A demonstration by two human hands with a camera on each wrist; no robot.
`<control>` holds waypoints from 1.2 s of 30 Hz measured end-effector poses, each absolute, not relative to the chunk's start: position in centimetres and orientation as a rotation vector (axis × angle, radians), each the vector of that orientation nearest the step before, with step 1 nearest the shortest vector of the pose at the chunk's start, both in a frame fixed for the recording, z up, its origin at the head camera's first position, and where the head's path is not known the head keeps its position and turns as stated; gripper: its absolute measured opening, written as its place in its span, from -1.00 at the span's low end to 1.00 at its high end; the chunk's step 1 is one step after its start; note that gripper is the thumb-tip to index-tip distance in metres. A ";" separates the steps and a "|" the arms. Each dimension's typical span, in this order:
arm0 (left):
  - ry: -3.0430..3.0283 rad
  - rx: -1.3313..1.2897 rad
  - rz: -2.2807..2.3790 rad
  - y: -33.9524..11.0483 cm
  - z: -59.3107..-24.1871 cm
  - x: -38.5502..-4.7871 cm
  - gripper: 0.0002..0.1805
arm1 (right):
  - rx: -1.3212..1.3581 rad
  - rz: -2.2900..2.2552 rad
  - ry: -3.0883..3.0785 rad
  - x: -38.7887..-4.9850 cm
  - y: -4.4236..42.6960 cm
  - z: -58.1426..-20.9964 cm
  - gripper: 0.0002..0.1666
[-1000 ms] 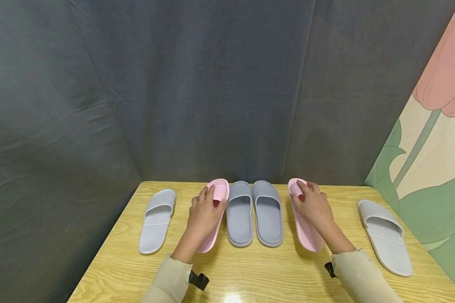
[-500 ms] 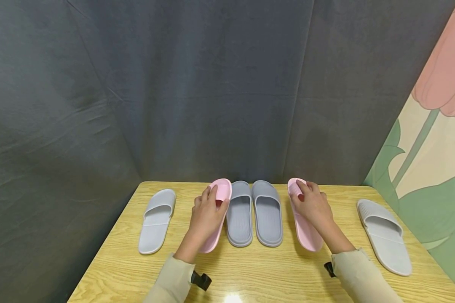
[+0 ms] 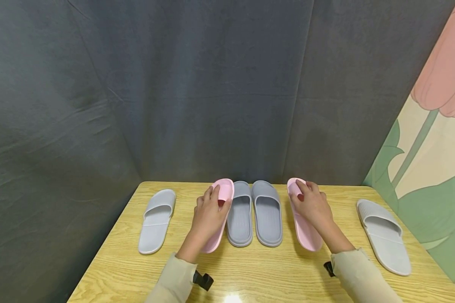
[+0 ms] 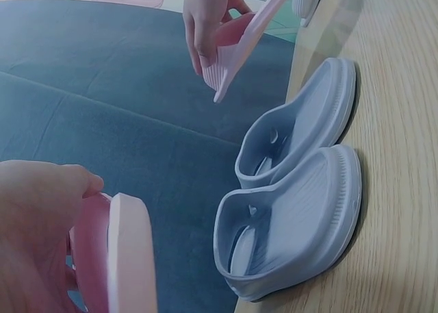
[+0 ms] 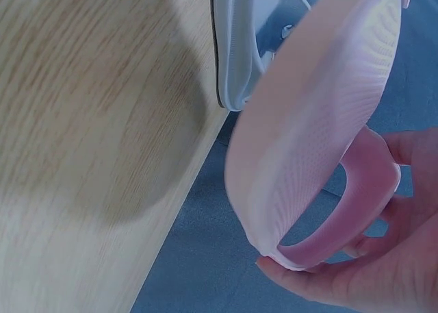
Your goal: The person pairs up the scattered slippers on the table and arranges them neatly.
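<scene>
My left hand (image 3: pixel 208 213) grips a pink slipper (image 3: pixel 226 188) by its strap, toe pointing away; in the head view it overlaps the edge of the left dark grey slipper (image 3: pixel 239 223). In the left wrist view that pink slipper (image 4: pixel 133 258) hangs beside the grey pair. My right hand (image 3: pixel 312 207) holds the other pink slipper (image 3: pixel 307 234) by the strap, right of the second dark grey slipper (image 3: pixel 268 221). The right wrist view shows the thumb and fingers (image 5: pixel 294 277) round its strap, with the slipper (image 5: pixel 301 135) tilted and raised off the table.
A light grey slipper (image 3: pixel 153 235) lies at the left of the wooden table (image 3: pixel 265 273), another (image 3: pixel 390 252) at the right. A dark curtain (image 3: pixel 220 92) hangs behind the table's back edge, and a wall with painted flowers (image 3: pixel 432 189) stands on the right.
My left hand has moved slightly to the right with its pink slipper, which now overlaps the left dark grey slipper in the head view. The right hand has hardly moved.
</scene>
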State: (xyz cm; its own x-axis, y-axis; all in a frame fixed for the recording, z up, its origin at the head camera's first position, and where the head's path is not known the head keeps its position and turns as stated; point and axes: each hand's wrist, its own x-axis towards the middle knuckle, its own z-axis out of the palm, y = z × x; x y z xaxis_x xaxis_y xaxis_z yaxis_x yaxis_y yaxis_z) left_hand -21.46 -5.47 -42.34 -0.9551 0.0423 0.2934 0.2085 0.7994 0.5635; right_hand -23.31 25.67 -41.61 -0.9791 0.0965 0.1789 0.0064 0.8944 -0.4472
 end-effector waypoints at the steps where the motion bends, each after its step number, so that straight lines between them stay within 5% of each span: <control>1: -2.726 -0.193 -0.899 -5.4 -42.3 -21.5 -0.26 | -0.079 0.676 -2.864 -23.3 25.7 -41.6 -0.26; 36: -2.721 -0.236 -0.916 -3.3 -42.0 -21.2 -0.28 | -0.067 0.684 -2.851 -23.2 25.5 -41.3 -0.27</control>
State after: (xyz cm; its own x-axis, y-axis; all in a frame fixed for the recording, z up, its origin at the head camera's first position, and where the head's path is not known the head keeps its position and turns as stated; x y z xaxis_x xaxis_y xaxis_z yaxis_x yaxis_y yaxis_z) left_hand -21.19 -3.30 -42.03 -0.9529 0.0698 0.2951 0.2341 0.7879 0.5695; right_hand -23.19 25.46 -41.33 -0.9773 0.0921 0.1910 -0.0046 0.8913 -0.4534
